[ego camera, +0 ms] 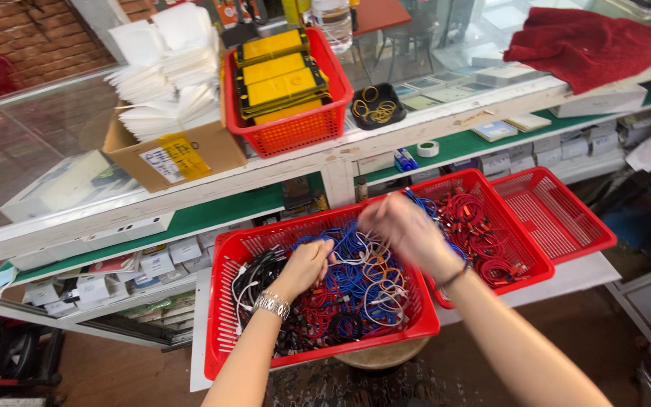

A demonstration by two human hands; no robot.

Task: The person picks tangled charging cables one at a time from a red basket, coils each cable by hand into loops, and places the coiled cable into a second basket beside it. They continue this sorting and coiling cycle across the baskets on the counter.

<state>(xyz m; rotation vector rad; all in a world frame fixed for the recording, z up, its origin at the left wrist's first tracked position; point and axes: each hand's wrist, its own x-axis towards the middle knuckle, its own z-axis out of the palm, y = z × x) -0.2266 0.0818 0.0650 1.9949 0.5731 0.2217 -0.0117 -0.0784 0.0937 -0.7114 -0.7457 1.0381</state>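
Two hands: both down in the large red basket [224,316], among a tangle of coiled cables [356,290] in blue, red, black, white and orange.
Left hand [307,265]: curled shut into the pile, fingers pinched on a blue cable [344,249] (silver bracelet at the wrist).
Right hand [404,226]: raised just above the pile and blurred with motion; cannot tell whether open or closed on anything, though blue strands run close beneath the fingers.
Step in hand: by the look of it, sorting, with one blue coil being teased out of the heap between the two hands.
Next move calls for: a clean separation of that coil from its neighbours, probably a lift straight up from the left pinch while the loops caught under it are shaken loose, not dragged along.
Look of the cables: thin, glossy, each wound into a small loop; blue ones thickest right around the left grip, black and white ones on the side away from the right hand, red ones nearer the wrist.
Beyond the right hand: a second red basket [525,267] holding mostly red coils, and past it a third red basket [566,218] (bare inside).
Above both grips: a glass counter [32,143] with a cardboard box [182,154] of white packets and a smaller red basket of yellow boxes [291,124].
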